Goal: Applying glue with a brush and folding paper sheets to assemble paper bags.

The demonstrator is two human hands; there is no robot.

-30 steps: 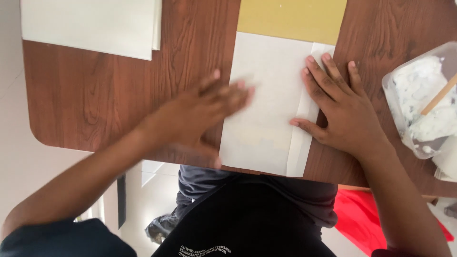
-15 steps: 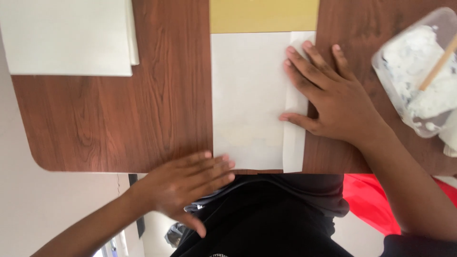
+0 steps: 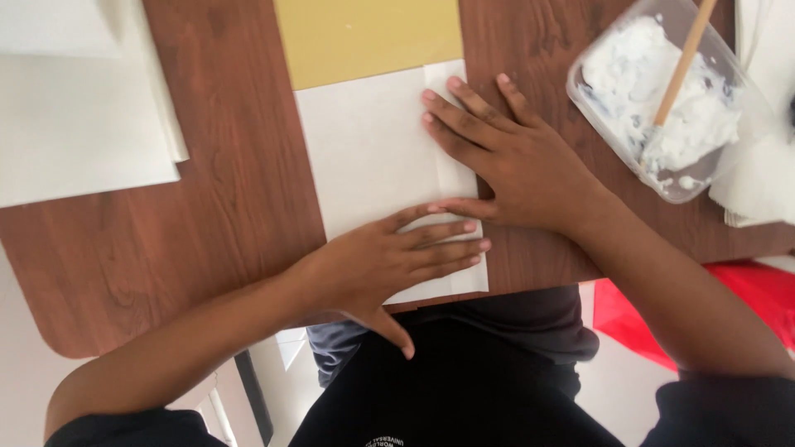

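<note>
Far left of both hands, well apart: stack of white sheets (image 3: 79,108) on the bench (image 3: 232,207), untouched.

Left hand (image 3: 389,257): flat, palm down, fingers stretched out, gripping nothing. It presses on the near end of the white paper (image 3: 364,149), fingertips reaching across to the folded strip (image 3: 454,178) along the paper's right edge.

Paper lies under both hands, running away from the person; its far end overlaps a yellow sheet (image 3: 368,37), which sits beyond the fingertips of both hands.

Right hand (image 3: 513,161): also flat and open, nothing grasped. Fingers spread over the strip, thumb pointing back toward the left hand and almost touching its fingertips.

Progress, as a judgement: right-edge fold looks made already, strip lies flat w/ a visible crease line; hands seem to be pressing it down. Far part of the crease, ahead of the right fingertips, not yet under a hand. No other edge shows a fold.

Right of the right hand, near but apart: clear tub (image 3: 662,99) w/ white paste, wooden stick (image 3: 681,66) standing in it. More white paper (image 3: 758,174) at far right, partly cut off by frame.
</note>
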